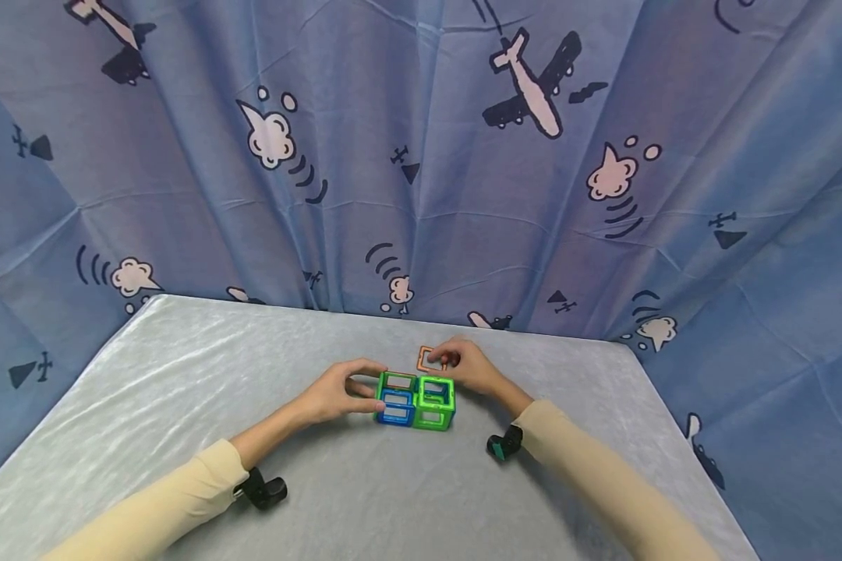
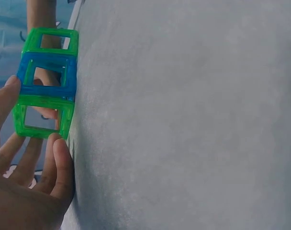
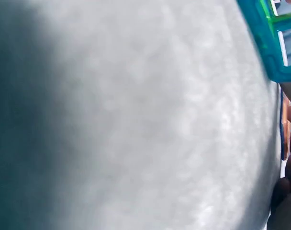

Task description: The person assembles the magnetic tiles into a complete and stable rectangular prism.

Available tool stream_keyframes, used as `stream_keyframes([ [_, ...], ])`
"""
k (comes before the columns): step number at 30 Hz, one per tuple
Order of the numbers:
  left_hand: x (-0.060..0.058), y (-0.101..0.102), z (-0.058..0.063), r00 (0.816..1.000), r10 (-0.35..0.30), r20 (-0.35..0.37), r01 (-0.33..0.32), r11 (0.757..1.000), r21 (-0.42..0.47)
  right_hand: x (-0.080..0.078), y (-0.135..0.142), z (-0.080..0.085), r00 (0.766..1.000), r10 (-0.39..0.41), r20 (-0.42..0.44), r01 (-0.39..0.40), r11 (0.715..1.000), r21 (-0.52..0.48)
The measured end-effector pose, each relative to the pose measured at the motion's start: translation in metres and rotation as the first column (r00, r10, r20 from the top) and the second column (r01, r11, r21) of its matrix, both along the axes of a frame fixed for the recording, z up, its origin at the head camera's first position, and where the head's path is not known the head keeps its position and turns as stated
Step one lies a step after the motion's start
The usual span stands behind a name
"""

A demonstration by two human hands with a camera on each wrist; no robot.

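Note:
A block built of magnetic tiles (image 1: 415, 401), with square frames in green and blue and an orange one at the back left, stands on the table. My left hand (image 1: 337, 392) holds its left end, thumb at the front and fingers toward the back; the left wrist view shows the thumb on a blue frame (image 2: 47, 90) and fingertips at a green one. Behind the block, my right hand (image 1: 466, 366) has curled fingers on an orange square magnetic tile (image 1: 422, 360). In the right wrist view that tile (image 3: 285, 127) appears almost edge-on beside the fingertips, the thumb's contact unclear.
A pale grey cloth covers the table (image 1: 365, 499). Behind its back edge hangs a blue curtain (image 1: 449, 195) printed with planes and clouds. A black wrist camera (image 1: 265, 491) is strapped on the left wrist, another camera (image 1: 505, 442) on the right.

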State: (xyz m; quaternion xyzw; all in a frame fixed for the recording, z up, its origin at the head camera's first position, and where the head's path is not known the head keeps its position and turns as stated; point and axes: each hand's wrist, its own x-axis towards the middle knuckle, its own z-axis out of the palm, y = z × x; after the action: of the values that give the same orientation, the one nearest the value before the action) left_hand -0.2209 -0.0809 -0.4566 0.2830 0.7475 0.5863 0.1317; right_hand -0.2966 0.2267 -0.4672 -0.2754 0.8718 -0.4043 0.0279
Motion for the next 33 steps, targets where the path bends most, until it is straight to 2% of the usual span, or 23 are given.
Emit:
stream_keyframes([
  [16,0.000,0.000,0.000,1.000,0.008,0.005,-0.008,1.000,-0.005,0.002,-0.005,-0.004,1.000,-0.020,0.002,0.020,1.000,-0.021],
  [24,0.001,0.001,0.001,1.000,0.008,0.006,-0.008,1.000,-0.008,0.005,-0.001,0.004,0.999,-0.031,-0.029,0.029,0.999,-0.038],
  [29,0.000,0.000,-0.001,1.000,0.013,0.002,-0.013,1.000,-0.018,0.007,0.006,0.008,0.999,-0.023,-0.026,0.021,0.996,-0.082],
  [33,0.000,0.000,-0.002,1.000,0.012,0.000,-0.012,1.000,-0.022,0.015,0.010,0.015,0.998,-0.065,-0.021,0.062,0.993,-0.100],
])
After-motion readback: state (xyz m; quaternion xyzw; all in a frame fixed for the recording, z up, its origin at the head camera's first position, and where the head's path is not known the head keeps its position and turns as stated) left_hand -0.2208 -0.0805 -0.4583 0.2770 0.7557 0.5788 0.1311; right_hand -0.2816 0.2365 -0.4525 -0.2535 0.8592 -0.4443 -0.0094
